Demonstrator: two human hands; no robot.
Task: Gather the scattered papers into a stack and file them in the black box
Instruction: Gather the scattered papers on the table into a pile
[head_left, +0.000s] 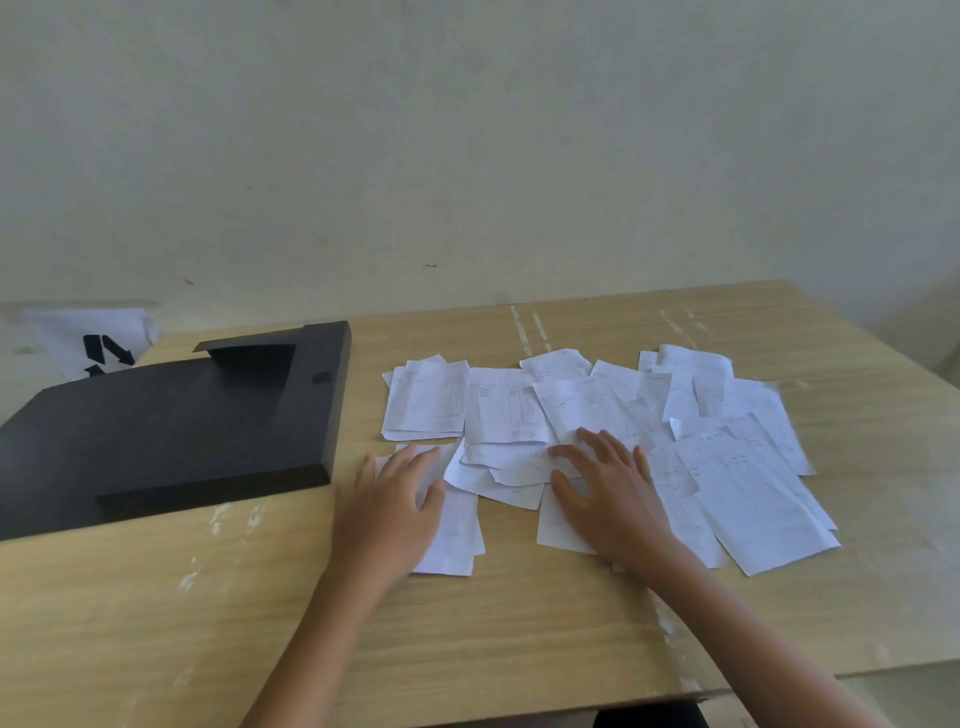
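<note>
Head view: left hand (397, 499) and right hand (605, 488), fingers straight, flat on scattered papers (727, 467) beside black box (166, 421).

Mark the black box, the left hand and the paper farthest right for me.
black box (171, 415): head view, on its flat top face.
left hand (397, 501): head view, on the back of the hand, resting on a sheet.
paper farthest right (753, 499): head view, mid-sheet.
</note>
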